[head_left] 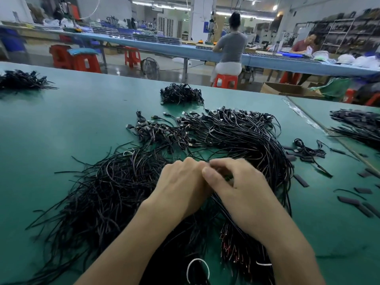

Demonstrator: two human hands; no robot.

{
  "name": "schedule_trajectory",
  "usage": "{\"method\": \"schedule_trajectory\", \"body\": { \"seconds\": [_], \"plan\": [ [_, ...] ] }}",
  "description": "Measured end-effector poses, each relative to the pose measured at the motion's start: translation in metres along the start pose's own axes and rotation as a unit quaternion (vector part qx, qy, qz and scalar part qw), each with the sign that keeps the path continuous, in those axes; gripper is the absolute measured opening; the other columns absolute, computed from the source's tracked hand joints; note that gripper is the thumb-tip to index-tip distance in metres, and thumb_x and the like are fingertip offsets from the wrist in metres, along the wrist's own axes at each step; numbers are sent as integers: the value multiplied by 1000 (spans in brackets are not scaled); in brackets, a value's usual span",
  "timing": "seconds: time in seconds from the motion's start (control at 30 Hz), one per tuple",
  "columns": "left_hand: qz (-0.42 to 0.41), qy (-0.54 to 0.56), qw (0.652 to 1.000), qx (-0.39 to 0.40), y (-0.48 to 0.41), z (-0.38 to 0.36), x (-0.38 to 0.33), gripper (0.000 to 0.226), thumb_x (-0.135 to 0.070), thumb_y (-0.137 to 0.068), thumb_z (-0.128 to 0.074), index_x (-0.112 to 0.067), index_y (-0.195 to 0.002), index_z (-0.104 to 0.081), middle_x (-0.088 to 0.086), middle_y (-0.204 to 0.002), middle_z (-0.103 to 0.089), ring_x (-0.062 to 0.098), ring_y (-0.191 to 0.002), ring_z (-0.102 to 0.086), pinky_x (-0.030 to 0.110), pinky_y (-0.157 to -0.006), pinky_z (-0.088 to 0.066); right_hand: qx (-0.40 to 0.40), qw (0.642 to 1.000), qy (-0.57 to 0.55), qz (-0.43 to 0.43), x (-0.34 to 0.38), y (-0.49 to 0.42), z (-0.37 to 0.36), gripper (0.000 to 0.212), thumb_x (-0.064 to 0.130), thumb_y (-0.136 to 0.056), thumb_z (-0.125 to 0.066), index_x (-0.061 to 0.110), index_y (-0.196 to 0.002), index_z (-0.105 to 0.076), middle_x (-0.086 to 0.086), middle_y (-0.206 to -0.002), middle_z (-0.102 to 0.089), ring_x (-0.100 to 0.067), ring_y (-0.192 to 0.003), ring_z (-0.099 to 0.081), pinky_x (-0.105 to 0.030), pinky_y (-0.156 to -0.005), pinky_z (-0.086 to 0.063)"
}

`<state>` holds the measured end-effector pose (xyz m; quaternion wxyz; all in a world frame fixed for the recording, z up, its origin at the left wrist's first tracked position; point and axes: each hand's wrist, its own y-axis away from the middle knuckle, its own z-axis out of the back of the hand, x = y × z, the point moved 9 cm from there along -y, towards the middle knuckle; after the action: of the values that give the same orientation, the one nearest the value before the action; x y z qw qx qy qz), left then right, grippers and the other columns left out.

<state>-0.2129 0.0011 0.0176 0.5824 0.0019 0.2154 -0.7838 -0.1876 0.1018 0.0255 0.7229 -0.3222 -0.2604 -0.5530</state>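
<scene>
1. Left fingers (192, 164) curled in, tips pressed against the right fingers (224, 163).
2. Both sets pinching strands of the black cables (115, 192), with the pinched bit blurred and mostly hidden.
3. Left hand (181, 182) and right hand (240, 188) side by side, touching, over the middle of that big pile.
4. Two bare arms reaching in from the near edge, lying across the pile.
5. Below the right wrist, cable ends with red tips (232, 247); just left of those, a white loop (197, 270).
6. On the far side of the pile, lots of little plugs (185, 118) pointing away.
7. All of it spread on a green surface (61, 130).
8. To the right, flat black pieces (349, 200) scattered apart from the pile; farther right, another dark pile (357, 126).
9. Farther away, a small bundle (181, 93); at the far left, one more bundle (20, 80).
10. Past the green surface, red stools (85, 62), a fan (151, 67), a cardboard box (287, 90) and a person (229, 46) sitting, back turned, at a long blue surface (144, 45).
</scene>
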Motion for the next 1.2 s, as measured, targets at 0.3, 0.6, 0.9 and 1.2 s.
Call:
{"method": "schedule_trajectory", "body": {
  "seconds": [0.3, 0.6, 0.9, 1.2],
  "plan": [
    [-1, 293, 946, -141, 0, 31, 9, 34, -32, -85, -78, -26, -62, -54, -17, -49, -50, 1, -45, -44, 11, -45, -34, -231, 972, -29, -22, -30, 8, 66, 22, 42, -87, -70, 27, -72, -70, 19, -57, -63, 6, -55, -55, -14, -51, -37],
    [96, 218, 926, -293, 15, 68, 51, 41, -41, -93, -60, -23, -59, -47, -11, -45, -44, 7, -40, -43, 17, -41, -32, -323, 944, 4, -68, -52, 14, 91, 28, 37, -95, -62, 19, -75, -67, 9, -56, -57, -7, -48, -50, -15, -47, -36],
    [9, 106, 994, 32, 3, 9, 5, 53, -56, -99, -39, -23, -59, -41, -6, -56, -48, 17, -49, -48, 33, -53, -45, -36, 997, 64, 24, -15, -4, 19, 60, 70, -86, -33, 52, -143, -38, 28, -149, -36, 2, -145, -20, -34, -120, -20],
    [47, 254, 961, 94, 4, 3, 9, 59, -63, -92, -50, -18, -55, -41, -13, -43, -40, 8, -37, -34, 24, -47, -31, -236, 967, -65, 68, -21, 4, 65, 13, 40, -89, -67, 33, -77, -66, 15, -69, -65, 2, -64, -58, -8, -57, -41]
  ]
}}
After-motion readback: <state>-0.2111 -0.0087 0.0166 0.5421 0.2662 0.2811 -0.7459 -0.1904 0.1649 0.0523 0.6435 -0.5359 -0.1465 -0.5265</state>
